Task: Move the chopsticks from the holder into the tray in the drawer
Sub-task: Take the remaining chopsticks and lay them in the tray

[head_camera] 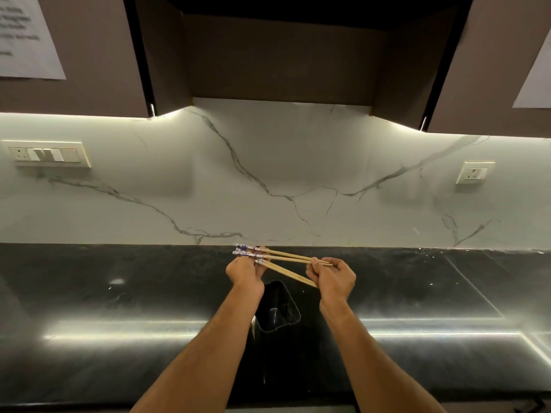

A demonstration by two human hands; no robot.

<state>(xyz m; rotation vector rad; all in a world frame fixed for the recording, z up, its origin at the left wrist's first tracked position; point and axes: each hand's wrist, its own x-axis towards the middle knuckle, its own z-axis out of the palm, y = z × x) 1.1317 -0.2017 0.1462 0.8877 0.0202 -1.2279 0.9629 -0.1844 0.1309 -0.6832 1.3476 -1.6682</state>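
The black countertop [119,293] is carrying one dark holder [277,308], apparently emptied; drawer and tray are not showing, so transfer is judged barely half done. Above it, the left hand [243,271] is gripping the patterned ends of about four chopsticks [290,259] while the right hand [334,278] is pinching their tips.

Black polished stone table [119,308], glossy, w/ light-strip reflections across the surface. One item standing directly on it: black plastic rectangular holder [277,308], open-topped, w/ an inner divider, near the front-centre, well apart from the marble-look back wall [268,174].
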